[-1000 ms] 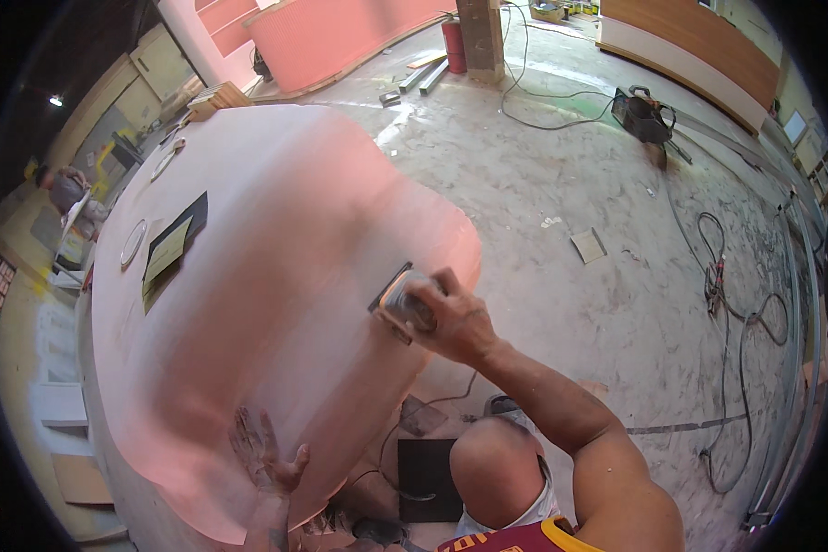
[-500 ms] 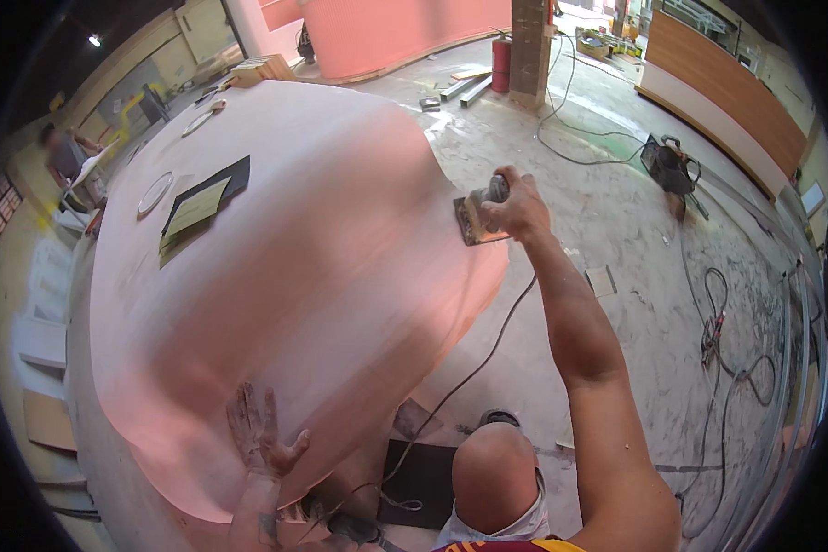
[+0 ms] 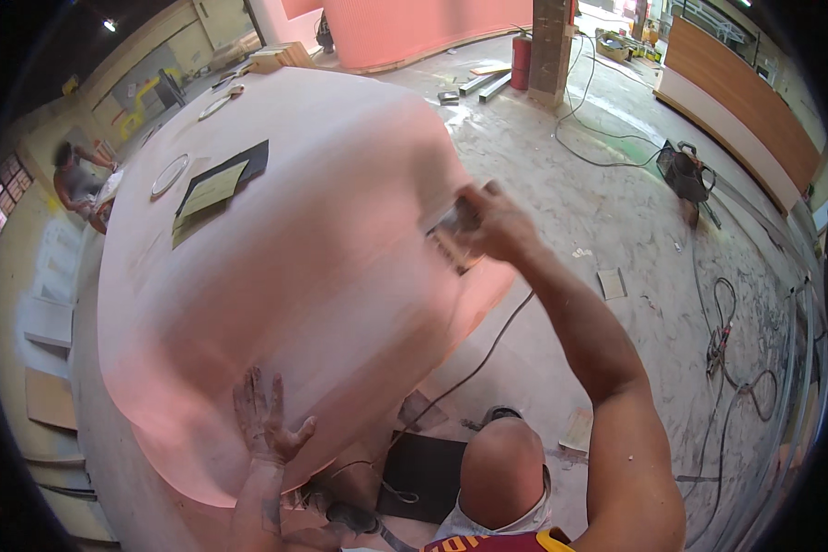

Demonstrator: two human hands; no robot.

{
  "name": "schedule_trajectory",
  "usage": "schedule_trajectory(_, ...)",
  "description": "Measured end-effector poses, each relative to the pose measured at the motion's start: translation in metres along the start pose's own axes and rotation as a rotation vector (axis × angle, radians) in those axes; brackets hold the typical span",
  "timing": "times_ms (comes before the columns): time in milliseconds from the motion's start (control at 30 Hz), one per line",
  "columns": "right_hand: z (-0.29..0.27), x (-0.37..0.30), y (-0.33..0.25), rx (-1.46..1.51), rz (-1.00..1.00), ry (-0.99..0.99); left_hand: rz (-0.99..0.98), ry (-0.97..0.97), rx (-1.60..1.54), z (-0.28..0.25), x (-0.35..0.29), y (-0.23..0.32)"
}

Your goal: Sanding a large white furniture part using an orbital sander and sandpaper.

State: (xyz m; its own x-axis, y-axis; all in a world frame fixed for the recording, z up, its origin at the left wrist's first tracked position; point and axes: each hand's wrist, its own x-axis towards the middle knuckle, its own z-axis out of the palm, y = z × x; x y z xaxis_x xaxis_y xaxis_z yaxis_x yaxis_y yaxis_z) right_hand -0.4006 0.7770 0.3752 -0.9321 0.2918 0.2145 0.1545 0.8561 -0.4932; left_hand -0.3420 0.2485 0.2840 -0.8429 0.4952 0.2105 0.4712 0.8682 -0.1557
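So the palm sander is up near the right edge of a big pink curved panel, looks to be on the surface though it's motion-blurred. Right hand has its fingers wrapped over the top of it. Left hand is flat on the panel's near end, fingers spread, nothing in it.

Progress-wise I'd call it midway: most of the face has a whitish, chalky haze, with stronger pink along the near-left and right edges. Could be dust, could be light, so I can't tell which bits are finished. No coating visible over it, just matte and smooth, a soft wavy hollow down the middle and rounded corners.

Further up the panel there's a green abrasive-looking sheet overlapping a black one, plus a thin white ring. A dark rubbery cord loops down by a flat black mat. Concrete floor is streaky and scuffed. Wood-grain counter off at the far right.
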Motion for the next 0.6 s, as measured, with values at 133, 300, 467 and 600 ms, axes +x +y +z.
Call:
schedule_trajectory(133,-0.023,0.038,0.043,0.033,0.212,0.139,0.012,0.026,-0.02,0.001,0.001,-0.002)
schedule_trajectory(300,-0.021,0.037,0.033,0.044,0.272,0.049,0.011,0.011,-0.009,-0.001,0.001,-0.001)
schedule_trajectory(467,-0.003,-0.004,0.001,-0.007,-0.139,-0.118,0.004,-0.045,-0.017,-0.004,0.001,0.0)
schedule_trajectory(600,-0.011,-0.001,0.016,0.02,-0.061,-0.071,0.037,0.02,-0.009,-0.004,0.002,0.001)
